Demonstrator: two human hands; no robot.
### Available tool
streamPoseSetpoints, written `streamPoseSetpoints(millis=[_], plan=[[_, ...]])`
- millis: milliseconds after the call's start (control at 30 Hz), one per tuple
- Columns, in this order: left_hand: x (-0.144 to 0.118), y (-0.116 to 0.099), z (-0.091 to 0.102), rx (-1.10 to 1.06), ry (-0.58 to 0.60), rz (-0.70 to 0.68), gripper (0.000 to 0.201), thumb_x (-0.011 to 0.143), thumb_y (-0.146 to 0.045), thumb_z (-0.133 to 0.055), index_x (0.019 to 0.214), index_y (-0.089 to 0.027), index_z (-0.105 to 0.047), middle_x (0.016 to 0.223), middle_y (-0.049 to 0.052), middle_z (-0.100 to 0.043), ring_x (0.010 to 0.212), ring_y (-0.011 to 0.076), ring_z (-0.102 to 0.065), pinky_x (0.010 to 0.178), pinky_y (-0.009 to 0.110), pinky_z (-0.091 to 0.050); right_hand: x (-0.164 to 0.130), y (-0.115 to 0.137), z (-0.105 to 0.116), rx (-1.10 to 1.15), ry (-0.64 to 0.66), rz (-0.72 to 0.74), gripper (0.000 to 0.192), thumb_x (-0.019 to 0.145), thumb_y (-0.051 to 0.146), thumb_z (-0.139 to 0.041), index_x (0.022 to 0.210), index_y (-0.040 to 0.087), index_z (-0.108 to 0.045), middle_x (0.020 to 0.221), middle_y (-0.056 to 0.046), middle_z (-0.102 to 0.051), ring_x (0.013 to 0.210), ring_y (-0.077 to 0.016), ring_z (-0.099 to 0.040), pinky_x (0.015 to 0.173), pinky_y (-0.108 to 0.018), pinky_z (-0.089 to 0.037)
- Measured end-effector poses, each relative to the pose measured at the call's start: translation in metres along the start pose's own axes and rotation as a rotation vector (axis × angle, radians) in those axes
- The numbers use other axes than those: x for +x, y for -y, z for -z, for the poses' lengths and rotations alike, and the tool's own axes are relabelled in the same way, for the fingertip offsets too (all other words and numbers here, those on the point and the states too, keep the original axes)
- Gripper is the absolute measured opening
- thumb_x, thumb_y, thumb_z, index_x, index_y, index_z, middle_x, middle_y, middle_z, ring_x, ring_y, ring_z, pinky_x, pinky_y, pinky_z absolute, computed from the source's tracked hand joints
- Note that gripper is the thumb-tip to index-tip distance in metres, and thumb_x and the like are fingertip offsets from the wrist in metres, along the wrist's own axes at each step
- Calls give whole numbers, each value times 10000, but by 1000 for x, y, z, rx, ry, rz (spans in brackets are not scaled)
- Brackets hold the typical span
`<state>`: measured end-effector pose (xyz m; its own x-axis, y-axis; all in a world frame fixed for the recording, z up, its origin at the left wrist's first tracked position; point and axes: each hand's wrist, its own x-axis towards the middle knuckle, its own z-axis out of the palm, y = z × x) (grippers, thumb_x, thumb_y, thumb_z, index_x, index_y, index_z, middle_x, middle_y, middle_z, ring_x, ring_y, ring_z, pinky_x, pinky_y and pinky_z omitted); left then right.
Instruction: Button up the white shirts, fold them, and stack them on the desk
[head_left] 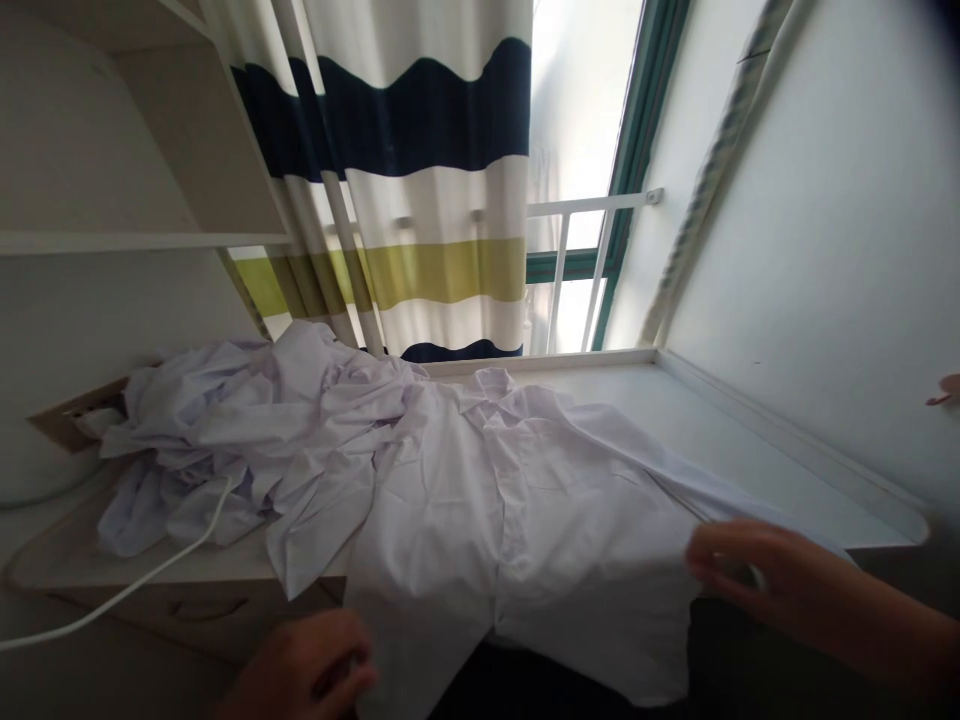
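A white collared shirt (pixel 517 500) lies spread front side up over the white desk, its lower part hanging past the front edge. At its lower left side my left hand (pixel 307 665) is curled, thumb and fingertips closed at the fabric's edge. My right hand (pixel 757 575) pinches at the opposite side edge, fingers bent toward the thumb. Blur and shadow partly hide both grips. One sleeve (pixel 622 440) stretches right and passes behind my right hand. The shirt's left side meets a crumpled heap of white cloth (pixel 247 410).
A white cable (pixel 142 580) crosses the left front over the heap. The desk (pixel 622 380) has a raised rim and a drawer handle (pixel 210 608) below. Behind hangs a striped curtain (pixel 427 210) beside a window with a white rail (pixel 592 205). Shelves (pixel 142 240) rise at left, a wall (pixel 840 250) at right.
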<state>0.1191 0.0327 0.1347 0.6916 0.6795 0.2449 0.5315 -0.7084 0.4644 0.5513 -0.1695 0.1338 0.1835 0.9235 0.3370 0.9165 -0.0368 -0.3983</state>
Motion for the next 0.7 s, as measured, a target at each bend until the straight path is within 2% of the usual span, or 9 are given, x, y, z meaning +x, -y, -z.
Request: streamPoseSetpoints(millis=[33,67,200,267,333,433,500,600,700], plan=[[31,0,1,10,39,-62,300,906,-454,-568,707,-246,-653,707,4,-634,669,170,-591,629,267,-473,37,-3,4,59,141,8,234,899,432,-570,803,279,-718,811,-49,-726,722,-221,-658,708,-347,-518],[68,-1,2,27,74,-130,326,934,-408,-514,693,-227,-636,679,9,-614,651,165,-571,642,272,-450,76,-7,5,92,170,3,231,908,429,-566,881,263,-725,897,-60,-737,791,-232,-667,759,-366,-521],[237,1,-8,159,-42,-146,323,984,-350,-389,891,-192,-656,945,79,-688,910,219,-613,860,324,-451,219,-21,-20,89,159,-100,309,948,408,-528,1106,189,-678,1113,-109,-715,956,-234,-659,842,-368,-516],[305,14,-20,210,10,-47,294,970,-265,-389,1043,-164,-656,1143,122,-680,1069,241,-603,945,335,-434,270,-28,-46,35,211,-190,363,974,371,-500,1238,156,-626,1245,-153,-669,1036,-235,-643,887,-355,-495],[352,34,-33,230,70,-6,294,921,-214,-467,1150,-142,-636,1245,143,-659,1128,260,-598,965,346,-434,305,-36,-70,-12,209,-223,453,962,379,-531,1347,141,-558,1390,-196,-571,1197,-294,-569,973,-418,-443],[389,64,-46,255,158,39,396,828,-278,-629,1207,-167,-620,1258,144,-669,1125,317,-614,957,407,-445,333,-51,-93,-66,211,-232,530,879,406,-659,1350,181,-565,1417,-183,-548,1279,-358,-492,1019,-499,-373],[401,78,-49,259,195,47,422,757,-339,-714,1146,-189,-646,1185,130,-702,1098,345,-625,957,439,-441,343,-63,-97,-79,245,-229,391,811,367,-735,1152,182,-684,1222,-159,-670,1147,-339,-578,966,-461,-399],[416,90,-40,225,199,9,270,779,-379,-686,969,-187,-668,1080,117,-720,1079,328,-627,965,417,-431,352,-84,-86,-82,220,-229,187,852,328,-673,897,151,-715,1015,-160,-708,981,-297,-622,858,-390,-420],[426,100,-15,136,162,-58,273,908,-423,-506,970,-187,-629,1075,92,-698,1050,260,-623,943,347,-444,358,-111,-63,-51,109,-225,316,970,377,-464,968,145,-678,1048,-163,-686,968,-266,-598,822,-349,-414]])
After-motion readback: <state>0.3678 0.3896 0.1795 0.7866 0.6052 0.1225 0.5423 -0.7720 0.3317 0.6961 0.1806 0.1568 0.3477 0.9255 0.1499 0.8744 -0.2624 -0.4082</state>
